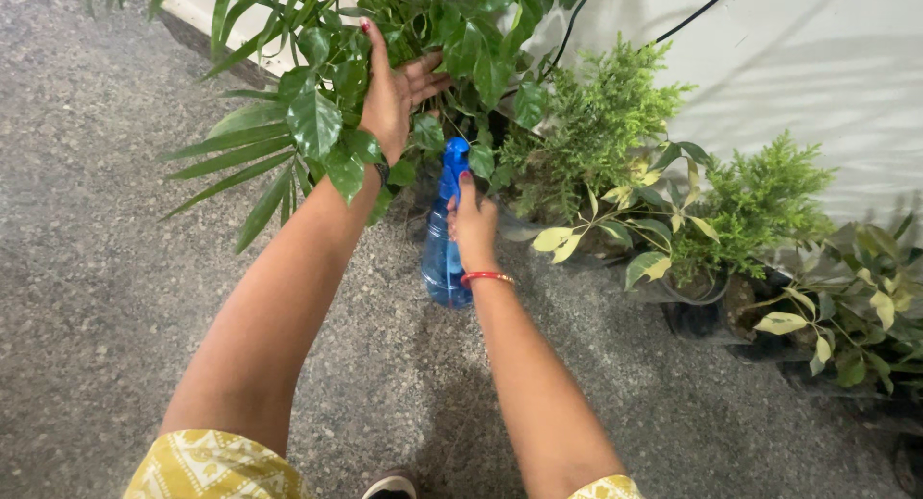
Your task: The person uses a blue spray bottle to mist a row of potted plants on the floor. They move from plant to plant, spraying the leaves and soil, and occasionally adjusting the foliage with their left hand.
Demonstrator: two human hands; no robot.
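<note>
Right hand [473,225] is clamped round the blue bottle [444,239], held upright, long axis vertical, nozzle aimed up-frame at the leaves [327,124]; left hand [394,90], fingers spread apart, presses among them

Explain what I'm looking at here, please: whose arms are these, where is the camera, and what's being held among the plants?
There is one picture, from a camera worn on a person's head, looking down along their own bare arms. The right hand grips a blue spray bottle, nozzle pointed into the leaves; a red bangle sits on that wrist. The left hand is open, pushed into the broad-leaved plant. More potted plants line the white wall. All stand on speckled grey floor.
</note>
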